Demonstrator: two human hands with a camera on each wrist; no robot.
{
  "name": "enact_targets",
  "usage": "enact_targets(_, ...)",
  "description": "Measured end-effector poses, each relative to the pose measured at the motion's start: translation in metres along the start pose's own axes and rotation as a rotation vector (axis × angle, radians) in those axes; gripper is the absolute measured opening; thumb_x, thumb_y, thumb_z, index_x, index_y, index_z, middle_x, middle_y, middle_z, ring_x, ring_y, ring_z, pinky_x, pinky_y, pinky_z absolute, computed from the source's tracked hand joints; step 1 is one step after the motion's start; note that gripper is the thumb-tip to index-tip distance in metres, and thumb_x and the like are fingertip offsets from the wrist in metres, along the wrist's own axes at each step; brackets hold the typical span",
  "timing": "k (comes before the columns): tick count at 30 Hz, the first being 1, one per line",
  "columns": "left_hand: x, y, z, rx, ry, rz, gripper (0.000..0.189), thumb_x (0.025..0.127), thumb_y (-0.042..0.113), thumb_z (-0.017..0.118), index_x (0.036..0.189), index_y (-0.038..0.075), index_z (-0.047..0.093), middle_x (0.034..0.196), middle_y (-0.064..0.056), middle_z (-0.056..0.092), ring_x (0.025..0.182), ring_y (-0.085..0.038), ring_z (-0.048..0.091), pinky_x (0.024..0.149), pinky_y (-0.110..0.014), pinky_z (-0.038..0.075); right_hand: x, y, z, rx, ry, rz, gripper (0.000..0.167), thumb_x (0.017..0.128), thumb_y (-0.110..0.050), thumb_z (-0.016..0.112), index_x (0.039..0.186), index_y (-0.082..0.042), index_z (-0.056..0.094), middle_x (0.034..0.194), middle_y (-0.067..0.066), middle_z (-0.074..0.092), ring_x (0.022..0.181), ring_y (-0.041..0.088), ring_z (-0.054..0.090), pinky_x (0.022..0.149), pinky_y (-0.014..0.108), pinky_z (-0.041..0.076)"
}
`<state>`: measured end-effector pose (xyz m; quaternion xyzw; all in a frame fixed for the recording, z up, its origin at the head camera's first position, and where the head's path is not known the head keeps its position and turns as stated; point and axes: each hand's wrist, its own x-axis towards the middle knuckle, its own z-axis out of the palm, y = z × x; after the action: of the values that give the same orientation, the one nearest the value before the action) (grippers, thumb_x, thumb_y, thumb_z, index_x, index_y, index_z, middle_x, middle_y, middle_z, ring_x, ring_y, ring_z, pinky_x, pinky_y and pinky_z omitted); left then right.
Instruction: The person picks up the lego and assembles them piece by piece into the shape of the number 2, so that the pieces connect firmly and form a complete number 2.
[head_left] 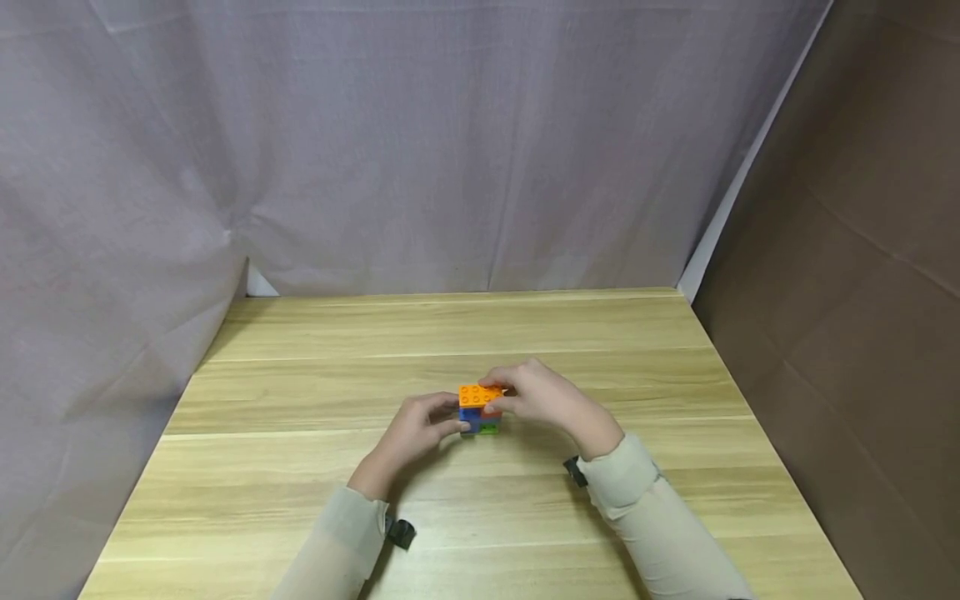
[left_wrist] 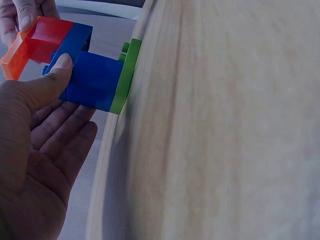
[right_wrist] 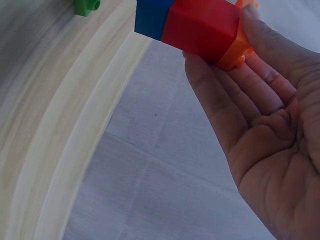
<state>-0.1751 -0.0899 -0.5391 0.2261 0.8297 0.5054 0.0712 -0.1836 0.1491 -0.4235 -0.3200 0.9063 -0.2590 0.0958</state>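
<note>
A small stack of toy building bricks stands on the table. At its base is a green plate (left_wrist: 127,75), with blue bricks (left_wrist: 95,77) above it, then a red brick (right_wrist: 202,27) and an orange studded plate (head_left: 471,395) on top. My left hand (head_left: 414,429) holds the blue bricks from the left, the thumb pressed on their near side. From the right, my right hand (head_left: 543,400) pinches the orange plate and the red brick between thumb and fingers. In the head view, its fingers hide part of the red brick.
The wood-grain table (head_left: 300,475) spreads out around both hands. A grey cloth (head_left: 390,167) hangs behind it, and a brown cloth (head_left: 840,292) hangs along the right side. Each sleeve cuff carries a small black device (head_left: 401,533).
</note>
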Motion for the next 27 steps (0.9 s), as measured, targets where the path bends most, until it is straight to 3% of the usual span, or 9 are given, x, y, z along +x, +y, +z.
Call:
enact_targets(8, 0.0, -0.002, 0.001, 0.001, 0.0, 0.001, 0.037, 0.089, 0.034, 0.077, 0.124, 0.023, 0.07, 0.121, 0.007, 0.07, 0.107, -0.008, 0.067, 0.097, -0.035, 0.054, -0.001, 0.006, 0.005, 0.046, 0.019, 0.009, 0.035, 0.09, -0.027, 0.077, 0.122, -0.012, 0.072, 0.113, 0.0, 0.073, 0.088, 0.009, 0.064, 0.079, 0.036, 0.057)
enact_targets(15, 0.0, -0.001, 0.001, 0.005, -0.001, -0.001, 0.037, 0.089, 0.033, 0.078, 0.124, 0.024, 0.069, 0.121, 0.008, 0.07, 0.107, -0.007, 0.067, 0.096, -0.033, 0.054, -0.004, 0.012, 0.009, 0.055, 0.038, 0.011, 0.036, 0.092, -0.028, 0.076, 0.124, -0.015, 0.071, 0.113, -0.003, 0.073, 0.078, 0.009, 0.058, 0.07, 0.027, 0.051)
enact_targets(27, 0.001, 0.0, 0.004, 0.0, 0.003, -0.004, 0.037, 0.088, 0.033, 0.078, 0.123, 0.023, 0.07, 0.12, 0.007, 0.071, 0.107, -0.008, 0.068, 0.097, -0.033, 0.054, -0.01, 0.021, 0.012, 0.108, 0.066, -0.001, 0.038, 0.093, -0.03, 0.074, 0.128, -0.016, 0.069, 0.119, -0.001, 0.072, 0.084, 0.009, 0.061, 0.073, 0.027, 0.053)
